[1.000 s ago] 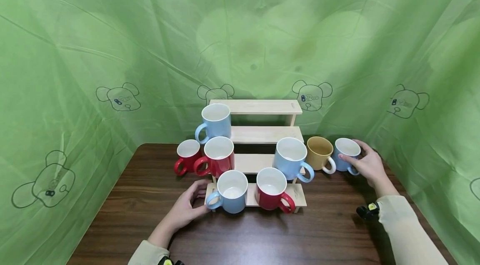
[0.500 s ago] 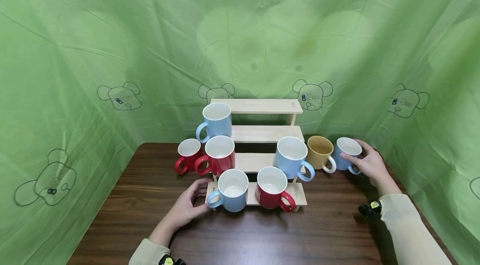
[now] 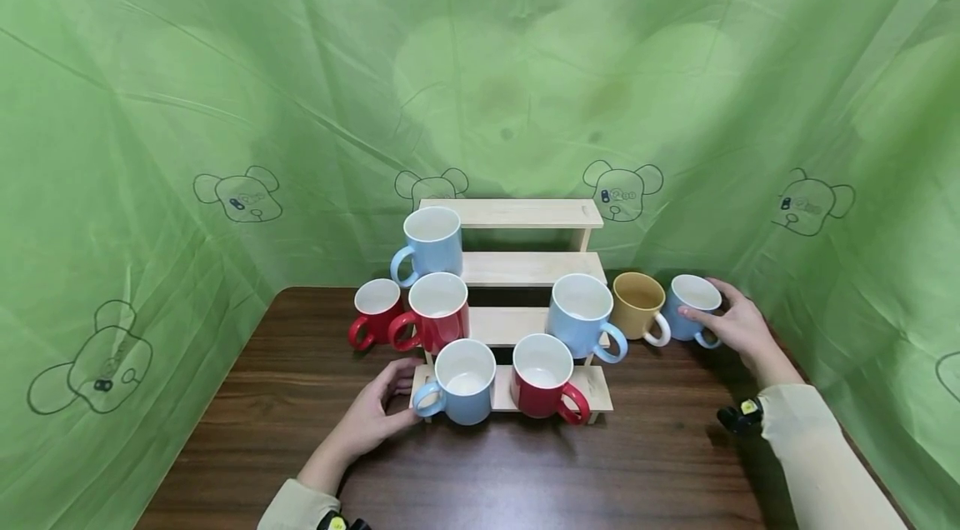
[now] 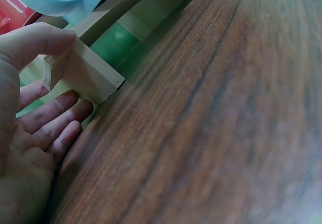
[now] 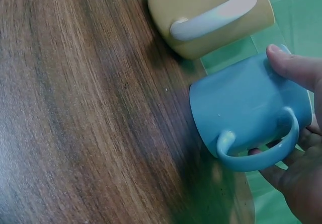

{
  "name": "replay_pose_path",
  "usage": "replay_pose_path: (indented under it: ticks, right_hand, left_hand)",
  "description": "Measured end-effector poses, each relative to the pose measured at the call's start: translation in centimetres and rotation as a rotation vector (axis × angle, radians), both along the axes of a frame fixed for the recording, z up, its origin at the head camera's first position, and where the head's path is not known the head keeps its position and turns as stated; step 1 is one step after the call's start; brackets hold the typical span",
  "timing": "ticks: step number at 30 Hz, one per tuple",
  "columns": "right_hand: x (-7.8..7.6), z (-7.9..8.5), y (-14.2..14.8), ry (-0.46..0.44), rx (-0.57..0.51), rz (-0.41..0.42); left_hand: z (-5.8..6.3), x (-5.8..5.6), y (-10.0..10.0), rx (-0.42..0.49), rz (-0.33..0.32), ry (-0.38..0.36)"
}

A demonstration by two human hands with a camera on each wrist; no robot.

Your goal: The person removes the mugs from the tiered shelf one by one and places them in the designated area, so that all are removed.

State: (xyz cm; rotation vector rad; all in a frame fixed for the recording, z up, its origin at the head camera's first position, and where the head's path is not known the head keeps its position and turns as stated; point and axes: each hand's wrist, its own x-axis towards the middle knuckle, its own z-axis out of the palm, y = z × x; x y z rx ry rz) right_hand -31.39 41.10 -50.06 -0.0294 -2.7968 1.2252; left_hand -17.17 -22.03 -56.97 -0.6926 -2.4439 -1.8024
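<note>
Now | right-hand grip (image 3: pixel 738 330): partly hidden, curled round blue mug (image 5: pixel 241 100) | left-hand grip (image 3: pixel 369 418): pinching rack (image 3: pixel 528 267)

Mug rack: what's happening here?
A person's right-hand grip is on the far-right blue mug, beside the yellow mug. The left-hand grip pinches the wooden rack at the left end of its lowest shelf. Three light-blue mugs and two red mugs sit on the rack.

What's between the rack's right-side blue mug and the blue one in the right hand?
A yellow mug, standing on the table, as the head view shows.
</note>
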Motion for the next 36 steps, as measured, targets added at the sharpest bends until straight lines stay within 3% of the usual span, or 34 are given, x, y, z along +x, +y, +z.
replay_pose_path:
  ticks: [7, 13, 19, 22, 27, 36]
  right_hand:
    - [0.6, 1.0, -0.4, 0.062, 0.039, -0.026]
    - [2.6, 2.7, -1.0, 0.175, 0.024, -0.133]
    - [4.8, 3.7, -2.0, 0.255, -0.073, -0.169]
    - [5.9, 3.8, -2.9, 0.297, -0.155, -0.158]
    - [7.4, 3.4, -4.8, 0.357, -0.295, -0.068]
    - [10.0, 1.9, -7.8, 0.33, -0.484, 0.051]
  left_hand:
    - [-0.1, 0.0, 0.0, 0.01, 0.002, -0.001]
    - [-0.2, 0.0, 0.1, 0.012, -0.003, 0.002]
    - [-0.3, -0.1, 0.1, 0.007, -0.001, 0.005]
    - [-0.3, -0.1, 0.1, 0.008, -0.004, 0.006]
    - [-0.3, 0.0, 0.1, 0.012, -0.01, 0.015]
    - [-0.4, -0.1, 0.0, 0.004, -0.001, 0.015]
